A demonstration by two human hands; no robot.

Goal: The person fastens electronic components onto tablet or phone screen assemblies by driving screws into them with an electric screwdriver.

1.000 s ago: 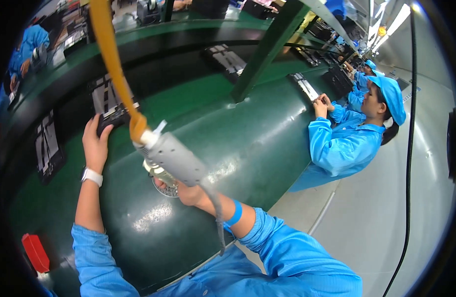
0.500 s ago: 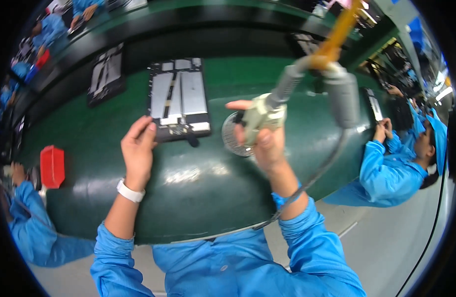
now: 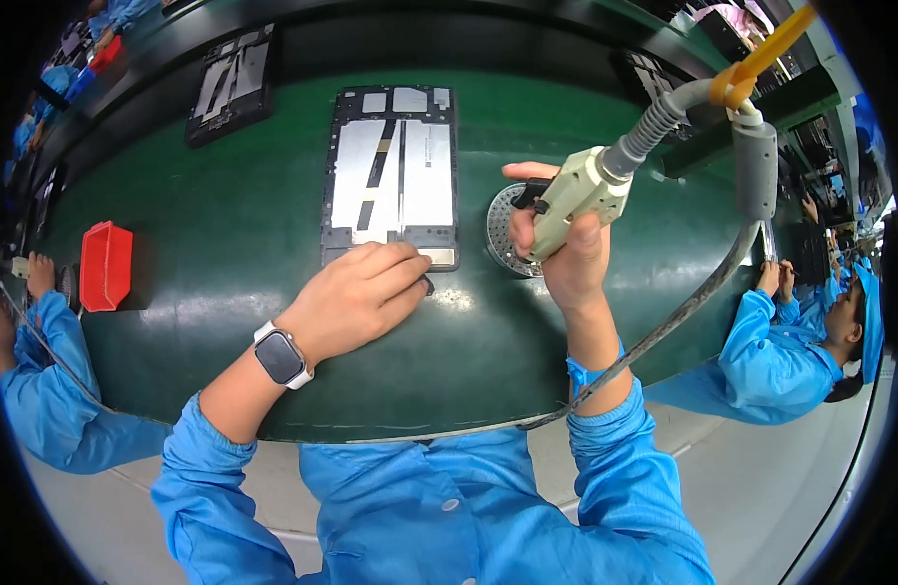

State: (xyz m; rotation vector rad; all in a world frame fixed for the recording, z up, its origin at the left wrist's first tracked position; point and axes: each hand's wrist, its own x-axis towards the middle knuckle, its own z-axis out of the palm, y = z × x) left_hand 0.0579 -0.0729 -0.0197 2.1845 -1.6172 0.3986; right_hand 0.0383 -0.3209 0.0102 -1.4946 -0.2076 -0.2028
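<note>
An opened tablet [image 3: 429,185] with silver battery panels lies on the green bench, its inside facing up. My left hand [image 3: 356,300] rests palm down across its near end. The fingers are bent and their tips close on a small black tab [image 3: 428,285] at the tablet's lower edge. My right hand [image 3: 575,268] is wrapped round a pale corded electric screwdriver [image 3: 587,200] with a black lever. The tool stands over a round metal dish [image 3: 500,234] with a perforated top, right of the tablet. Its tip is hidden.
A grey cable [image 3: 683,312] loops from the tool, which hangs by a yellow strap [image 3: 775,44]. More opened tablets lie at the back left [image 3: 232,83] and back right. A red bin [image 3: 108,265] stands at left. People in blue work on both sides.
My left hand has moved from the tablet's left corner across its near end to the black tab. The tablet sits farther right in view; the screwdriver is still over the dish.
</note>
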